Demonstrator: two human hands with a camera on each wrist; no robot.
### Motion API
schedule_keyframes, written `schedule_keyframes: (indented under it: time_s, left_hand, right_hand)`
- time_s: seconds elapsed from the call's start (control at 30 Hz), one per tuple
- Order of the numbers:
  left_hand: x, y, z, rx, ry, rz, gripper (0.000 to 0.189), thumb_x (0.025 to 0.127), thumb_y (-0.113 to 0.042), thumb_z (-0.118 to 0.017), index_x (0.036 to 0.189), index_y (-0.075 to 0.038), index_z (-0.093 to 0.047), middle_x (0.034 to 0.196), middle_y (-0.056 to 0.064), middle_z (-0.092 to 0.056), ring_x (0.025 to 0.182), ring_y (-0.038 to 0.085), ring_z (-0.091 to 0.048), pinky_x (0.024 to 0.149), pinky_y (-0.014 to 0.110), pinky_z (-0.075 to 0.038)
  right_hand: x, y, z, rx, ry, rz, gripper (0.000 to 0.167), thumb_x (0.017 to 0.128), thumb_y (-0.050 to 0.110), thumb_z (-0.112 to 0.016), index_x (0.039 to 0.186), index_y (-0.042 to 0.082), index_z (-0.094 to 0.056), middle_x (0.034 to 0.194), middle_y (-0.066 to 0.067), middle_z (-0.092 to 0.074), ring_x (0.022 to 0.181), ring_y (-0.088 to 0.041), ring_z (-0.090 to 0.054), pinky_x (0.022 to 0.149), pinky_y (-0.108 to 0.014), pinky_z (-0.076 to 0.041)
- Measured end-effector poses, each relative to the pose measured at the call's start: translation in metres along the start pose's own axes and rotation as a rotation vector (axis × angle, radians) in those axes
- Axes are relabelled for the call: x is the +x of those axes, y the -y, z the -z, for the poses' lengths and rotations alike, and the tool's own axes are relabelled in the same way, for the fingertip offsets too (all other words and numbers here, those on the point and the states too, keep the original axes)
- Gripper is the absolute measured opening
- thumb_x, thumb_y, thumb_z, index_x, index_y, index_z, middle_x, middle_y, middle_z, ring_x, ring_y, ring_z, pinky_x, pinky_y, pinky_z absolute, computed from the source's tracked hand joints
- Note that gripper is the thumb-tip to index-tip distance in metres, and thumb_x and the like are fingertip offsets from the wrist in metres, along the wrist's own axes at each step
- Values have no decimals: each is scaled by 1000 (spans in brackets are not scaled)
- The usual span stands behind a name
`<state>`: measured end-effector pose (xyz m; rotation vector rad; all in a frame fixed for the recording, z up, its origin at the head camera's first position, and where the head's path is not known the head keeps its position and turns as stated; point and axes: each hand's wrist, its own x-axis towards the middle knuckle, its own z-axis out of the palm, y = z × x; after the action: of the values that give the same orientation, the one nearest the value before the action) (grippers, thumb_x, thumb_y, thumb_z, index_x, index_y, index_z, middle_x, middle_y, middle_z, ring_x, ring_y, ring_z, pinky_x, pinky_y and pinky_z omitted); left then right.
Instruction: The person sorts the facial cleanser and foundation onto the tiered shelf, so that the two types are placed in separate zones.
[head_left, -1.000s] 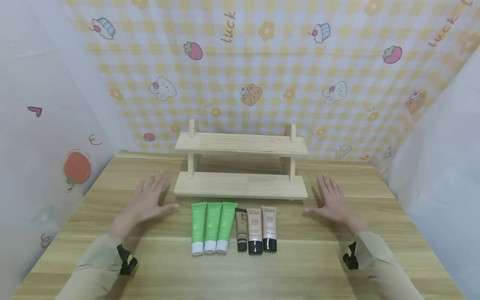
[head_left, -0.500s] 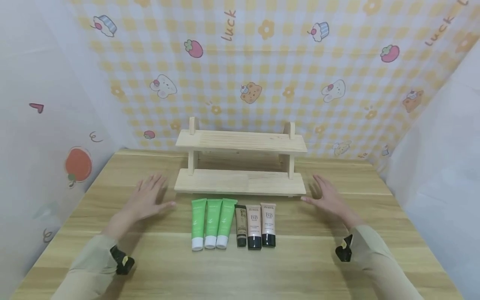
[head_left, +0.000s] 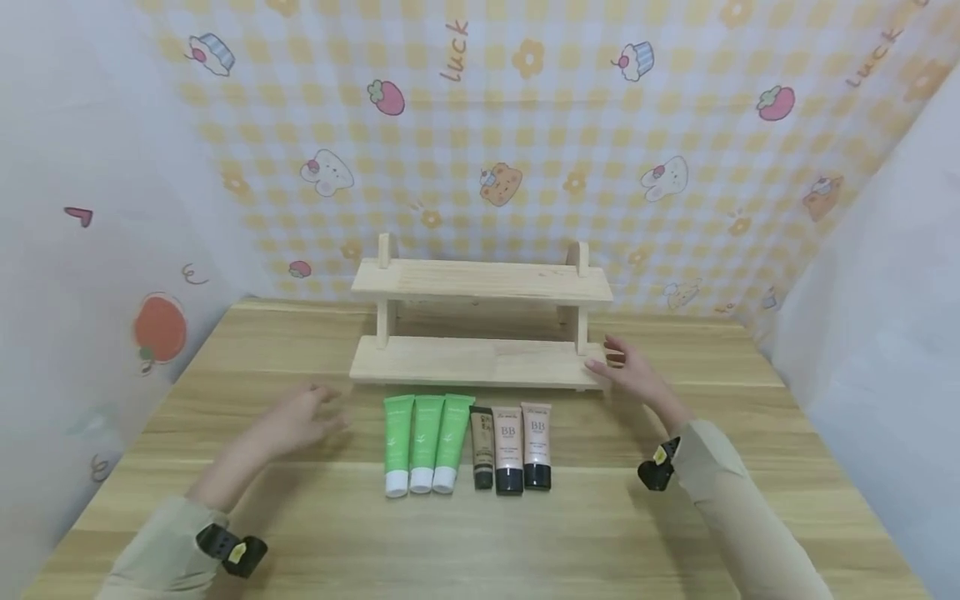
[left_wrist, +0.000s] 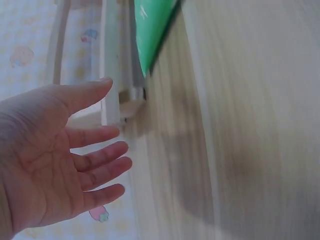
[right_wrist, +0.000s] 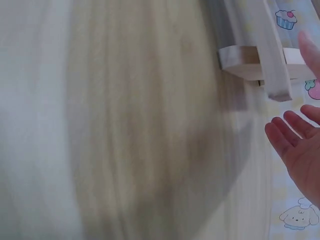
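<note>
My right hand point(head_left: 636, 375) is at the right end of the two-tier wooden rack point(head_left: 450, 361), its thumb overlapping the lower board in the head view. In the right wrist view, thumb and fingers stand apart beside the board end point(right_wrist: 277, 90). The left hand point(head_left: 296, 421) hovers left of the rack, holding nothing; the left wrist view shows its fingers point(left_wrist: 102, 155) loosely spread. Between the hands, in front of the rack, lie several tubes in a row: three green tubes point(head_left: 424, 442) with white caps, a small dark brown tube point(head_left: 483, 446) and two pinkish BB cream tubes point(head_left: 508, 446) with black caps.
Everything stands on a wood-grain table point(head_left: 480, 550). A yellow checked cloth point(head_left: 435, 142) with cartoon prints hangs right behind the rack. White sheets point(head_left: 75, 333) close off both sides. Black wrist cameras point(head_left: 243, 556) are strapped on both forearms.
My right hand has moved left from the table to the rack's right end. The left hand has come slightly down and its fingers have drawn in. Rack and tubes stay in place.
</note>
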<state>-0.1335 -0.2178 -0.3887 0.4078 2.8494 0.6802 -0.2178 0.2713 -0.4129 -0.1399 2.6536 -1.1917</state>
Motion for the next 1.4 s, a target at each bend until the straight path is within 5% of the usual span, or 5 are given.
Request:
schedule_keyframes:
  time_s: [0.37, 0.63, 0.77, 0.97, 1.4]
  left_hand:
    - [7, -26, -14, -231, 159, 101, 53, 85, -20, -61, 122, 14, -43, 107, 26, -57, 95, 35, -58, 79, 42, -54]
    - [13, -39, -41, -406, 149, 216, 67, 80, -23, -68, 123, 16, -35, 76, 11, -55, 60, 15, -51, 52, 24, -46]
    - [16, -43, -50, -407, 138, 244, 61, 80, -21, -68, 119, 15, -39, 61, 4, -49, 51, 12, -42, 44, 18, -35]
    - [21, -46, -57, -362, 146, 272, 50, 79, -23, -69, 107, 13, -50, 73, 8, -54, 63, 16, -50, 53, 25, -45]
    - [21, -43, -62, -558, 235, 186, 29, 83, -14, -62, 95, 13, -59, 75, 12, -66, 64, 15, -62, 63, 30, -56]
  right_hand:
    - [16, 10, 3, -26, 59, -51, 82, 84, 38, -63, 140, -7, -24, 137, -32, -36, 123, -43, -41, 102, -48, -40]
    - [13, 18, 1, -63, 64, -77, 77, 83, 33, -65, 138, -7, -28, 132, -31, -43, 119, -42, -45, 98, -45, -44]
    - [13, 21, -1, -58, 59, -95, 75, 82, 30, -67, 137, -7, -30, 129, -31, -45, 117, -41, -48, 96, -43, -47]
    - [15, 22, 1, -65, 37, -111, 72, 82, 28, -67, 135, -8, -33, 128, -32, -46, 116, -42, -49, 96, -43, -46]
    - [14, 28, -1, -62, 27, -146, 71, 81, 26, -69, 135, -7, -35, 132, -31, -43, 120, -42, -45, 101, -44, -42]
